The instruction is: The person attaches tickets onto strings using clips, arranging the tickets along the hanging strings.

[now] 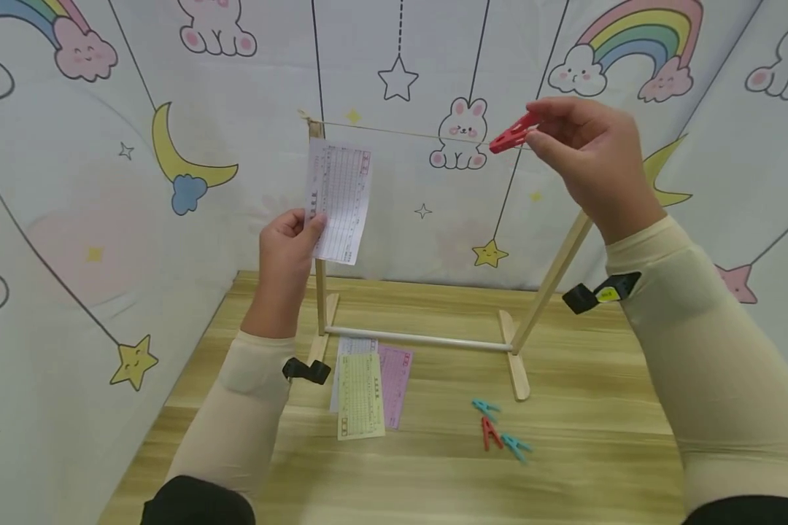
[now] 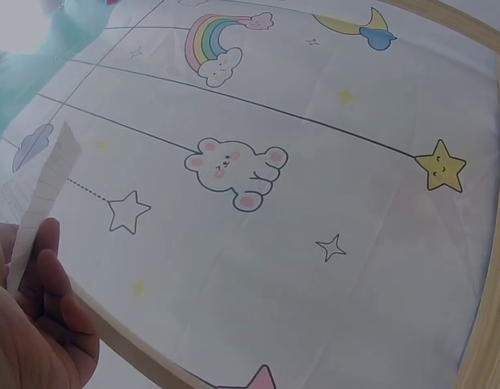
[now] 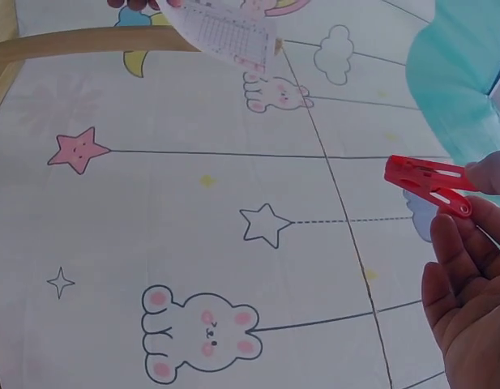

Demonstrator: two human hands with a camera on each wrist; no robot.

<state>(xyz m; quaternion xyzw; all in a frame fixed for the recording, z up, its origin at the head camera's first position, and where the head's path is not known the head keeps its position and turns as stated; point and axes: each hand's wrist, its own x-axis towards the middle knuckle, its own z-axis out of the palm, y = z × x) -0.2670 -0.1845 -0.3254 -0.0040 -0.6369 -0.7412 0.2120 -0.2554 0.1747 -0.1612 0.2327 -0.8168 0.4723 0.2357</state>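
Note:
My left hand point(image 1: 287, 251) pinches a white printed paper slip point(image 1: 343, 197) between thumb and fingers, near the left post of a small wooden stand. In the left wrist view the slip point(image 2: 45, 190) appears nearly edge-on. My right hand point(image 1: 587, 149) pinches a red clothespin point(image 1: 512, 134) by its handle end, close to the thin string point(image 1: 394, 133) in the head view. From the right wrist the clothespin point(image 3: 428, 178) appears apart from the string point(image 3: 347, 211), its tips together.
Several paper slips, with a yellow one point(image 1: 361, 397) and a pink one point(image 1: 396, 379), lie on the wooden table point(image 1: 433, 474). Two teal clothespins and a red clothespin point(image 1: 490, 433) lie to their right. The stand has a white bottom bar point(image 1: 420, 339) and a right post point(image 1: 551, 284).

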